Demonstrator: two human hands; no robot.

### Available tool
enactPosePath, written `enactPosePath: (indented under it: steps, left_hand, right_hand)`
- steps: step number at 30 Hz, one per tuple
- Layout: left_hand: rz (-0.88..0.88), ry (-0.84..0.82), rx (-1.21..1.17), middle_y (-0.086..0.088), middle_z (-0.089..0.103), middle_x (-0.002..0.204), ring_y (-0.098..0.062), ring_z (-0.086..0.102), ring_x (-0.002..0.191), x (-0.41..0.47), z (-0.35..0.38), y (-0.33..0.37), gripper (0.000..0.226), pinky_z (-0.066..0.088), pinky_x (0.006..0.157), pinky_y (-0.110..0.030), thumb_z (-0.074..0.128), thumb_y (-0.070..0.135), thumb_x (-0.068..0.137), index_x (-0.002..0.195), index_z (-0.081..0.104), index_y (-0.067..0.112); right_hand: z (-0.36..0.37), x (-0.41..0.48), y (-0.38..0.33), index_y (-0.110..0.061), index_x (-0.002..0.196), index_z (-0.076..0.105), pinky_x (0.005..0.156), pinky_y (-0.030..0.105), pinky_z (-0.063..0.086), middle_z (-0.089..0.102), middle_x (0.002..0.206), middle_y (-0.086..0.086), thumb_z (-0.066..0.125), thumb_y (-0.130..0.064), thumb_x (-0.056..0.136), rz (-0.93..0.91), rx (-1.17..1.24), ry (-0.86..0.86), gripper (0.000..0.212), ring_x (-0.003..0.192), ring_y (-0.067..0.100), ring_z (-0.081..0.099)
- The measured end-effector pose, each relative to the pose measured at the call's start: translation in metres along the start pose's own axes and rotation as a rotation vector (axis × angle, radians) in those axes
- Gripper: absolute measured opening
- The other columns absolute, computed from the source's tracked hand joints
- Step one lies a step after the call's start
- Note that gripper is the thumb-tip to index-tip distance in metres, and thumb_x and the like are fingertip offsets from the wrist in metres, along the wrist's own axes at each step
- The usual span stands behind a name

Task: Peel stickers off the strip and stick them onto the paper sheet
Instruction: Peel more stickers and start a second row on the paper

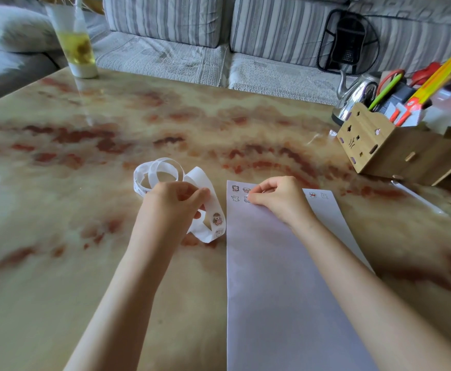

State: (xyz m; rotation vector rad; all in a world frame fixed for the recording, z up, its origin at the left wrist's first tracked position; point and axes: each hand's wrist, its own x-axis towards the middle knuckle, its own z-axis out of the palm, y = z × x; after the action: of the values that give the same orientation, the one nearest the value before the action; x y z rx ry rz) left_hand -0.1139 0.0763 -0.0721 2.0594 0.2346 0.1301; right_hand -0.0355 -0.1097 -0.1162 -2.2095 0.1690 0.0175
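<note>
On the bench (85, 263), a wooden box (379, 148) held scissors (391, 76) and a ruler (443, 68); a glass (75, 41) held yellow drink. The left hand (173, 202) gripped the curled strip (213, 210); the right hand (277, 199) pinched at the paper sheet (272, 290).

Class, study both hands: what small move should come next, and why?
Probably press the right hand down onto the paper sheet: its fingertips are pinched together right beside the second-row stickers, while the left hand holds the strip aside.
</note>
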Motion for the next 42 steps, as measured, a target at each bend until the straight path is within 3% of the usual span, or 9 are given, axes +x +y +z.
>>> enactPosePath:
  steps: [3,7,11,17,21,24,28,31,42]
  left_hand:
    - [-0.004,0.004,-0.002,0.013,0.061,0.06,0.012,0.051,0.046,0.0,0.0,0.0,0.021,0.036,0.039,-0.006,0.058,0.022,0.089,0.074,0.069,0.013]
    - [0.0,-0.001,0.004,0.013,0.061,0.06,0.012,0.051,0.045,-0.001,0.0,0.001,0.021,0.035,0.039,-0.006,0.058,0.022,0.09,0.073,0.068,0.014]
    - [0.001,0.0,-0.006,0.01,0.062,0.063,0.011,0.052,0.046,-0.001,0.001,0.001,0.021,0.035,0.039,-0.005,0.058,0.021,0.089,0.073,0.069,0.012]
    - [0.006,-0.016,-0.042,0.01,0.064,0.063,0.011,0.054,0.048,0.0,0.001,0.0,0.02,0.037,0.041,-0.005,0.059,0.022,0.089,0.077,0.071,0.012]
    - [0.006,-0.029,-0.108,0.009,0.066,0.065,0.007,0.058,0.053,0.002,0.002,0.0,0.02,0.043,0.049,-0.013,0.059,0.024,0.089,0.075,0.07,0.016]
    - [0.007,-0.027,-0.158,0.005,0.068,0.065,0.002,0.06,0.058,0.004,0.002,0.0,0.021,0.046,0.06,-0.024,0.059,0.026,0.089,0.075,0.071,0.016]
    - [0.03,0.009,-0.2,0.006,0.066,0.062,0.005,0.059,0.053,0.006,0.003,-0.001,0.021,0.045,0.053,-0.014,0.058,0.023,0.09,0.075,0.07,0.014]
    - [0.062,0.022,-0.214,0.009,0.064,0.058,0.006,0.059,0.05,0.007,0.003,-0.003,0.021,0.043,0.047,-0.008,0.057,0.021,0.091,0.075,0.069,0.014]
    - [-0.022,-0.105,-0.317,0.015,0.068,0.059,0.004,0.061,0.055,0.005,0.002,0.001,0.028,0.044,0.048,-0.01,0.055,0.035,0.092,0.074,0.069,0.019]
  right_hand:
    - [-0.001,0.001,0.002,-0.018,0.076,0.07,0.068,0.032,0.04,0.052,0.056,-0.011,0.078,-0.019,0.07,-0.019,0.012,-0.007,0.011,0.059,0.014,0.051]
    - [-0.003,0.005,0.006,-0.023,0.09,0.056,0.075,0.034,0.046,0.058,0.073,-0.006,0.079,-0.025,0.072,-0.006,0.02,0.011,0.029,0.075,0.018,0.06]
    - [-0.002,0.004,0.007,-0.021,0.091,0.057,0.073,0.032,0.044,0.056,0.074,-0.009,0.08,-0.037,0.072,-0.011,-0.011,0.032,0.033,0.075,0.015,0.058]
    - [-0.001,0.002,0.006,-0.026,0.087,0.057,0.063,0.027,0.036,0.056,0.072,-0.011,0.068,-0.031,0.082,-0.024,-0.125,0.044,0.013,0.071,0.013,0.056]
    - [-0.006,-0.008,-0.002,-0.025,0.079,0.057,0.066,0.028,0.04,0.06,0.069,-0.01,0.06,-0.023,0.089,-0.116,0.076,0.055,0.011,0.063,0.002,0.055]
    - [-0.012,-0.034,-0.023,-0.018,0.084,0.062,0.064,0.02,0.041,0.068,0.07,-0.003,0.058,-0.026,0.093,-0.273,0.175,-0.068,0.013,0.058,0.001,0.053]
    - [-0.013,-0.064,-0.04,-0.019,0.089,0.066,0.071,0.022,0.045,0.07,0.078,-0.002,0.07,-0.019,0.085,-0.39,0.267,-0.31,0.005,0.072,0.009,0.062]
    - [-0.012,-0.069,-0.042,-0.018,0.086,0.068,0.07,0.027,0.045,0.069,0.076,-0.006,0.074,-0.014,0.081,-0.417,0.276,-0.277,0.01,0.073,0.007,0.062]
    - [-0.006,-0.069,-0.042,-0.027,0.08,0.071,0.057,0.016,0.041,0.068,0.07,-0.017,0.072,-0.012,0.082,-0.429,0.317,-0.14,0.016,0.058,0.002,0.051]
